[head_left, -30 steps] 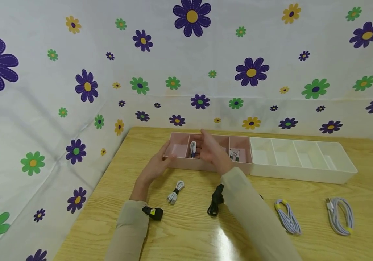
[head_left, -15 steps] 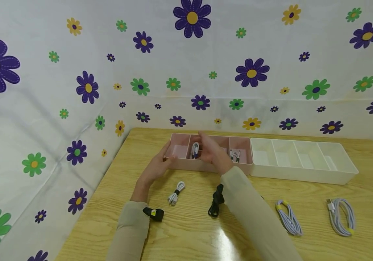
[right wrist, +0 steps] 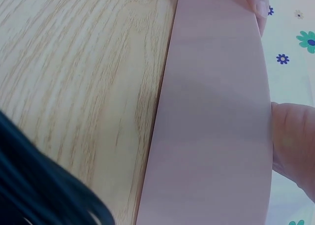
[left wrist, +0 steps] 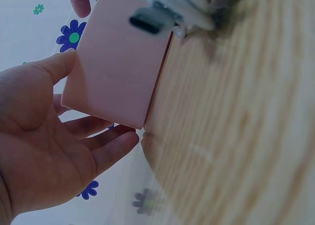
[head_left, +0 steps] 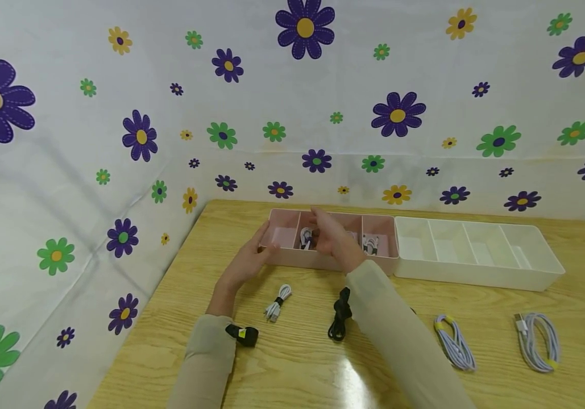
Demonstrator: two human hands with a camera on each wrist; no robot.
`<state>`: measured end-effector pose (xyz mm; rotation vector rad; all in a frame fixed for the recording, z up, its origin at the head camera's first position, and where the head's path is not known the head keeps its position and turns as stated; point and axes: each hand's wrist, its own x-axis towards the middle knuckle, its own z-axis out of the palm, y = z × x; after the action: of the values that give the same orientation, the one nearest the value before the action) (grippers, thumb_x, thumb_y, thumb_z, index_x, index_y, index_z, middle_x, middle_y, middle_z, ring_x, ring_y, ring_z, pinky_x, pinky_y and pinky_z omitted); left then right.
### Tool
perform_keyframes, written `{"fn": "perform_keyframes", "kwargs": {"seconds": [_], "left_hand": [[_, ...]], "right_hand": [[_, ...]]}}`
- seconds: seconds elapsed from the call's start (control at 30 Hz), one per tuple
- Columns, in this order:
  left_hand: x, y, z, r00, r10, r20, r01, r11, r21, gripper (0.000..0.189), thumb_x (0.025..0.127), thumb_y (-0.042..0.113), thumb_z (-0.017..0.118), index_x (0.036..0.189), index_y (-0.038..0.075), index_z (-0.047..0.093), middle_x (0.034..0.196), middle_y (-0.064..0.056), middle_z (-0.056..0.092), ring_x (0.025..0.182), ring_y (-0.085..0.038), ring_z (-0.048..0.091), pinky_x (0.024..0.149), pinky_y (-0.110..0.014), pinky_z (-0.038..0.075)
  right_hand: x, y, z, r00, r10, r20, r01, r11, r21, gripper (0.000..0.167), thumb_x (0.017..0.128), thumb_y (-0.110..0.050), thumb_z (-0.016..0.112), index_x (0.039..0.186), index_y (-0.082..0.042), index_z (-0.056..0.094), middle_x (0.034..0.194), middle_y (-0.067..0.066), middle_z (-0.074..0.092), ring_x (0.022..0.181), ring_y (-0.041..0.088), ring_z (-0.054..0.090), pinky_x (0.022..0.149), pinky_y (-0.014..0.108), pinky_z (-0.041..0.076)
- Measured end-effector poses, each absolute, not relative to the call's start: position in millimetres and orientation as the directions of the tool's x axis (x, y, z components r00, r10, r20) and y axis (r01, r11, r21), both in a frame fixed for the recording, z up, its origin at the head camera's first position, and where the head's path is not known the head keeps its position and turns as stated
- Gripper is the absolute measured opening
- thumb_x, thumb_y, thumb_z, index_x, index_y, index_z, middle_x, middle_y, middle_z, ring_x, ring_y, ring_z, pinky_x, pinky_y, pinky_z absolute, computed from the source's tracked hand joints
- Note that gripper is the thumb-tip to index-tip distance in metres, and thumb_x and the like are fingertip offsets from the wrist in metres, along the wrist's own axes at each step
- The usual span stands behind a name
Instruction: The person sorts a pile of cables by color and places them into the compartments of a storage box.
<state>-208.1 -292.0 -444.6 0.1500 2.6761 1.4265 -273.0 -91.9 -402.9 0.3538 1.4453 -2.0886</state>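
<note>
Left hand (head_left: 243, 261) has fingers clamped on pink box (head_left: 297, 259); right hand (head_left: 335, 238), we can't tell. White cable (head_left: 305, 236) likely light, bendy; pinch mid-bundle.

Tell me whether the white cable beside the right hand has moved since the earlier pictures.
Yes, downward: the white cable sits lower against the pink box.

White sheeting (head_left: 353, 79) printed with purple, green and yellow flowers (head_left: 397, 115) behind a wooden table (head_left: 292, 363).

The sheeting meets in a corner left of centre, with soft grey shadows (head_left: 67, 170) at left; pale, grained wood fills the lower frame, a bright glare (head_left: 351, 380) at bottom centre.
</note>
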Motion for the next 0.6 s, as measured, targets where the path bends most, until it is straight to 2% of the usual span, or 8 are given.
{"fn": "perform_keyframes", "kwargs": {"seconds": [0.2,0.43,0.6], "left_hand": [[-207.9,-291.3,-444.7,-0.989,0.137,-0.049,0.037,0.560,0.828,0.072,0.104,0.044,0.048,0.161,0.022,0.011,0.165,-0.014,0.015,0.143,-0.043,0.030,0.116,-0.054,0.027],[-207.5,-291.0,-443.9,-0.990,0.136,-0.045,0.040,0.568,0.822,0.072,0.104,0.042,0.048,0.161,0.022,0.011,0.165,-0.014,0.015,0.143,-0.044,0.032,0.116,-0.054,0.028],[-207.0,-290.8,-443.2,-0.990,0.132,-0.041,0.043,0.574,0.817,0.070,0.105,0.040,0.049,0.161,0.022,0.011,0.165,-0.014,0.016,0.141,-0.044,0.035,0.115,-0.055,0.030]], "right_hand": [[-273.4,-90.6,-401.6,-0.798,-0.288,-0.530,0.596,-0.251,-0.762,0.060,0.106,-0.042,0.041,0.152,-0.005,0.031,0.158,0.020,0.024,0.143,0.036,0.027,0.119,0.053,0.022],[-272.4,-90.3,-398.0,-0.787,-0.305,-0.536,0.610,-0.251,-0.752,0.062,0.107,-0.041,0.038,0.157,-0.008,0.025,0.163,0.022,0.011,0.149,0.043,0.013,0.119,0.058,0.013],[-269.9,-88.5,-393.6,-0.798,-0.315,-0.514,0.590,-0.229,-0.774,0.062,0.107,-0.042,0.036,0.157,-0.008,0.024,0.165,0.019,0.009,0.148,0.047,0.011,0.118,0.060,0.013]]}}
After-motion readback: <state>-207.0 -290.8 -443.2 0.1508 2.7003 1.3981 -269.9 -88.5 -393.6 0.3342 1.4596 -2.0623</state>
